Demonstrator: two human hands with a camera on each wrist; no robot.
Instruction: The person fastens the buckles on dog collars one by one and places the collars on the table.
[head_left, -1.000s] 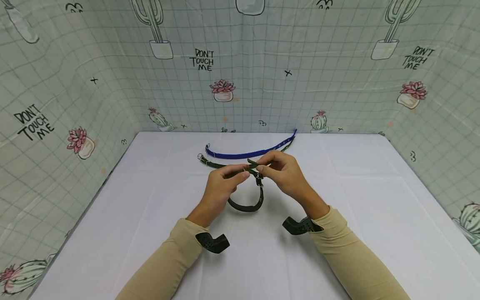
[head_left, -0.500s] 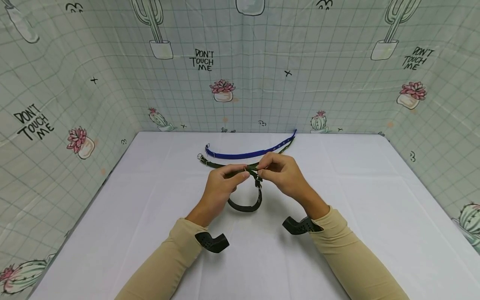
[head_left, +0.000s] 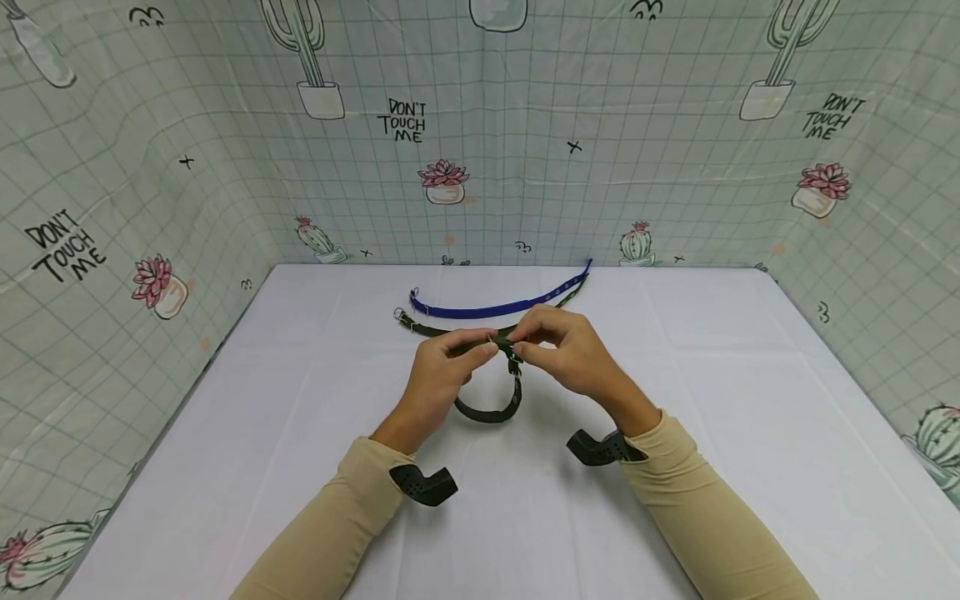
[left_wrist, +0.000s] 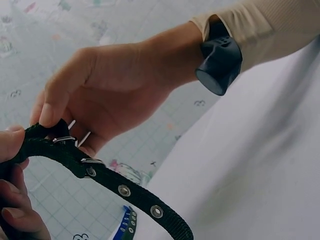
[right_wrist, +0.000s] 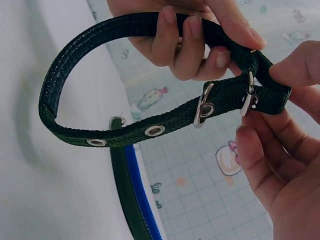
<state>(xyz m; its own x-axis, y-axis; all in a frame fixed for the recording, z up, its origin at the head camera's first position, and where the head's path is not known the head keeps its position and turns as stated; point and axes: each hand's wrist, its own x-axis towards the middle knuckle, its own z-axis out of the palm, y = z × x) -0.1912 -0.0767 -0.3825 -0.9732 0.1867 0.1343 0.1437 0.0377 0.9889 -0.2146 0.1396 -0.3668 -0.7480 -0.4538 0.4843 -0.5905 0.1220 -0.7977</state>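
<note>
One collar [head_left: 487,416], dark green, eyeleted: held up over the desk [head_left: 675,517], between my hands, loop drooping toward me. My left hand [head_left: 438,371], at the collar's left: grip pinching its band, other fingers curled on the inner side. My right hand [head_left: 566,354], at the collar's right: grip pinching the bent part beside the buckle. One buckle [right_wrist: 247,105], silver, on the collar: governing relation, as I judge it; it lies between both hands, right nearer, the band's long axis running across from one to the other. One green strap [head_left: 426,329]: on the desk beyond the collar, lying crosswise. One blue strap [head_left: 483,312]: farther beyond the collar, roughly alongside the green.
</note>
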